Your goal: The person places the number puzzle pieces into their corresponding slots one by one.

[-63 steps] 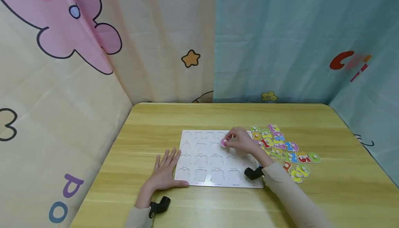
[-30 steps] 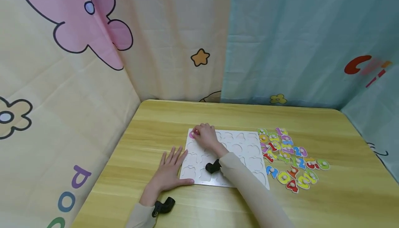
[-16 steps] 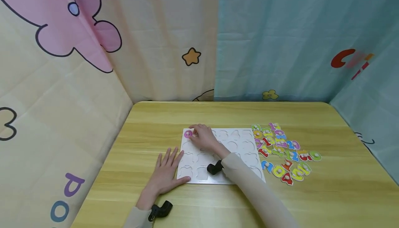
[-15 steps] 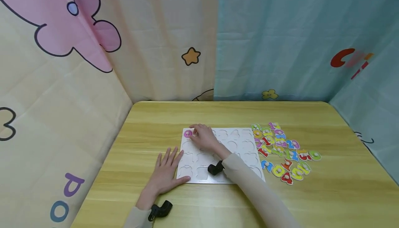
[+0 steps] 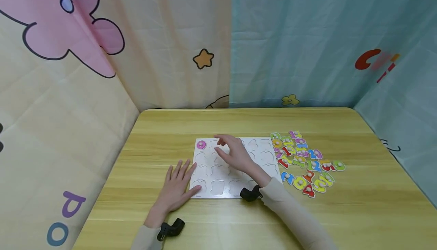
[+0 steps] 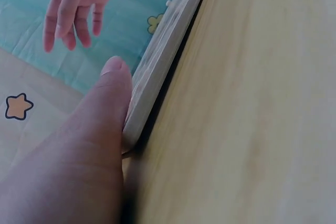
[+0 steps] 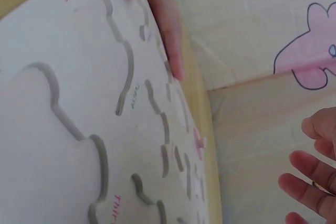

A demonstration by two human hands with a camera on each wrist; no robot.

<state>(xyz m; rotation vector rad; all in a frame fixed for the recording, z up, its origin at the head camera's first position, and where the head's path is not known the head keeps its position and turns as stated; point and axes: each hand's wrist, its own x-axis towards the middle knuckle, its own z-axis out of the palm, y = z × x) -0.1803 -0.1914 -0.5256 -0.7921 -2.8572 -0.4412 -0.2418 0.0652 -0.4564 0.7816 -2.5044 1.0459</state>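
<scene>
A white puzzle board (image 5: 223, 172) with number-shaped recesses lies on the table. In its far left recess sits a pink zero-shaped piece (image 5: 201, 144) with a small knob. My left hand (image 5: 175, 187) lies with spread fingers along the board's left edge, its thumb at the near left corner; the left wrist view shows the thumb (image 6: 89, 129) against the board's side. Above the board hovers my right hand (image 5: 235, 153), fingers loosely bent and apart, holding nothing. Its fingers (image 7: 312, 174) also appear bare in the right wrist view.
Several colourful number pieces (image 5: 299, 183) with knobs lie scattered to the right of the board, some touching its edge. The wooden table (image 5: 211, 223) meets printed curtains (image 5: 170, 52) at the back and sides. Each wrist carries a black camera (image 5: 250, 194).
My right hand carried the pink zero from the board's middle to its far left recess, let go, and drew back to the right. The left hand has stayed at the board's edge.
</scene>
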